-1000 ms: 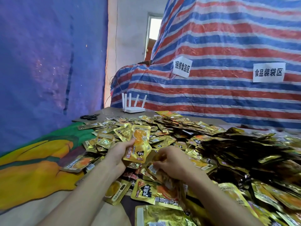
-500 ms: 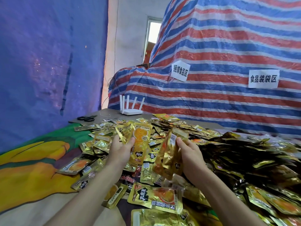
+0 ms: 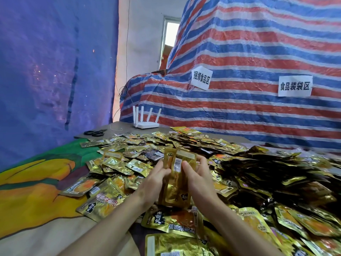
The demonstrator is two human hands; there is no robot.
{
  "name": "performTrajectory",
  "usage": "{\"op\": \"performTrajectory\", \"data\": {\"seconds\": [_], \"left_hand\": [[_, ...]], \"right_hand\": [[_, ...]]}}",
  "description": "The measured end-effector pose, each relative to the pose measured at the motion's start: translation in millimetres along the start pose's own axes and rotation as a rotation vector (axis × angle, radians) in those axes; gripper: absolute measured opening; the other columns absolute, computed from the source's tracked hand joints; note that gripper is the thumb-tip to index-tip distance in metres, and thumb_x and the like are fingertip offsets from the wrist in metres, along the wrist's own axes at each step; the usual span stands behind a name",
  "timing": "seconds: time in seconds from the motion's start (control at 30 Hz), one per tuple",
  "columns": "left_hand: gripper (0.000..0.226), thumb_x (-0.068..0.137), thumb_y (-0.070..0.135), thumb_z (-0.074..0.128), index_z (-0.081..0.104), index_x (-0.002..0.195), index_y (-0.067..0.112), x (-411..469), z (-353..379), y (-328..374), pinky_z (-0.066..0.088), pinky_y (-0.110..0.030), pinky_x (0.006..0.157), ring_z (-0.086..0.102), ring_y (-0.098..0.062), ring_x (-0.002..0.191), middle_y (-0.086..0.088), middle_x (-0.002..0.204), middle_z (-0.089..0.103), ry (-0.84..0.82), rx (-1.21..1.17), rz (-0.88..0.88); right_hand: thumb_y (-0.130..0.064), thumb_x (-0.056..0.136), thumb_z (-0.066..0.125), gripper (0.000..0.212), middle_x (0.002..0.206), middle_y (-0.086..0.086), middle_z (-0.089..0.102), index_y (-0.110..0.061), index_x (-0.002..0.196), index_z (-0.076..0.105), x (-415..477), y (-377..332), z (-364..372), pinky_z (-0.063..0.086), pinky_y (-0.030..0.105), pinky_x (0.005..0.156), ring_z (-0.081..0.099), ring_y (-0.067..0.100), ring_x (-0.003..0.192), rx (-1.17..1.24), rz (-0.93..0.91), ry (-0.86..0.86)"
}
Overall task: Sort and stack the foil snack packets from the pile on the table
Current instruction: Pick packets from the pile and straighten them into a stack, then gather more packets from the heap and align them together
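Note:
A wide pile of gold foil snack packets covers the table from the middle to the right edge. Above its near side I hold a small upright stack of gold packets between both hands. My left hand grips the stack's left edge and my right hand grips its right edge, thumb on the front by the barcode. The stack's lower end rests just above a large gold packet with orange print.
A colourful cloth covers the table at left. Black scissors and a white router lie at the table's far end. A blue sheet hangs left; a striped tarp with two paper labels stands behind.
My two hands have come together. The packets each hand held apart half a second ago are now pressed into one upright stack between them.

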State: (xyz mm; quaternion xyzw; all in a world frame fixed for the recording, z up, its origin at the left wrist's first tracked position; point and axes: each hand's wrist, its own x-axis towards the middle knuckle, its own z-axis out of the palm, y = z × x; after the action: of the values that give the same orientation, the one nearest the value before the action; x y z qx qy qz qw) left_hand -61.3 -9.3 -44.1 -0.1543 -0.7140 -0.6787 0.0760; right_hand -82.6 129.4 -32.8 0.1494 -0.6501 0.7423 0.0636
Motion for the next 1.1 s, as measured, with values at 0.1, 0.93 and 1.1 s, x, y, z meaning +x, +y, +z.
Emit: {"op": "performTrajectory", "data": {"seconds": [0.1, 0.93, 1.1], "left_hand": [[0.037, 0.088, 0.031, 0.044, 0.054, 0.124, 0.029, -4.0, 7.0, 1.4, 0.06, -0.033, 0.068, 0.07, -0.025, 0.099, -0.012, 0.109, 0.071, -0.026, -0.176, -0.014], [0.025, 0.085, 0.004, 0.074, 0.068, 0.103, 0.021, 6.6, 9.4, -10.7, 0.054, -0.02, 0.069, 0.072, -0.013, 0.086, 0.0, 0.095, 0.076, 0.007, 0.192, 0.149], [0.037, 0.074, 0.026, 0.078, 0.068, 0.106, 0.008, -0.8, 19.4, 16.5, 0.059, -0.037, 0.072, 0.075, -0.021, 0.084, -0.007, 0.091, 0.077, 0.042, 0.065, 0.248]], "right_hand": [[-0.014, 0.104, 0.054, 0.026, 0.111, 0.003, 0.071, -0.026, 0.126, 0.052, -6.2, 3.7, 7.4, 0.061, 0.031, 0.077, 0.072, 0.013, 0.098, -0.047, -0.15, -0.025], [-0.042, 0.097, 0.062, 0.026, 0.093, -0.001, 0.068, -0.016, 0.1, 0.062, -13.6, -21.1, 11.8, 0.049, 0.012, 0.061, 0.066, 0.0, 0.075, -0.102, -0.125, 0.114], [-0.042, 0.098, 0.06, 0.017, 0.095, -0.014, 0.068, -0.027, 0.101, 0.066, -28.8, -43.8, -33.1, 0.048, 0.009, 0.071, 0.062, -0.005, 0.089, -0.325, -0.298, 0.143]]}}
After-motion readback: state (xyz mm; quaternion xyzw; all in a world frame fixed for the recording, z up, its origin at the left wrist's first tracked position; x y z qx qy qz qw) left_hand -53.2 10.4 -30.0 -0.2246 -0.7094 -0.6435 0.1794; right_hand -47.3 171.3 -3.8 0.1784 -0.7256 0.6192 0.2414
